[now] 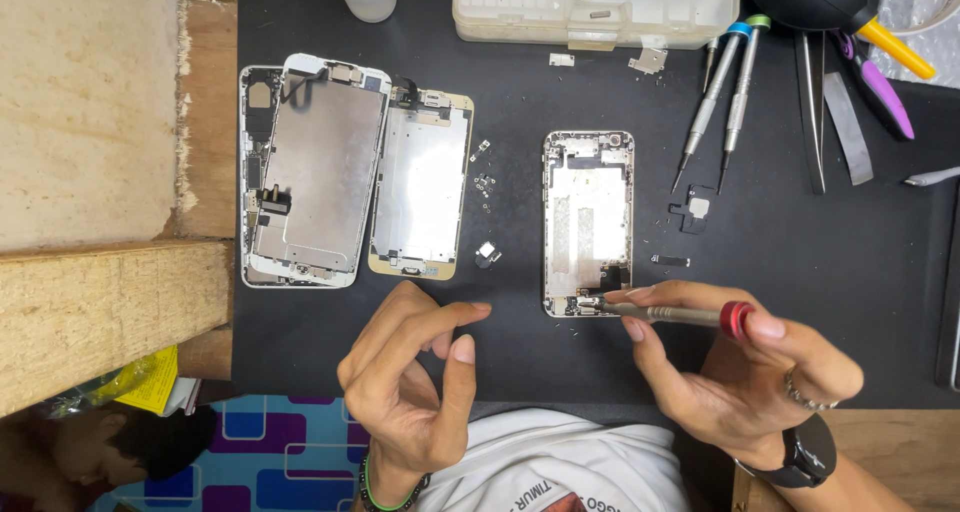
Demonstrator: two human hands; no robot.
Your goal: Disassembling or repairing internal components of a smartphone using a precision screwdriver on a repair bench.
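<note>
Bright, even overhead light; sharp view.
Glare whitens the metal plate inside the phone housing (588, 222) and the two screen backs (355, 172). Soft short shadows fall under both hands on the dark mat (800, 262). Slight blur at lower-left corner.

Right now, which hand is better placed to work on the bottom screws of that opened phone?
The right hand. It holds the red-capped screwdriver with its tip at the bottom edge of the opened phone shell. The left hand hovers empty, clear of the shell.
</note>
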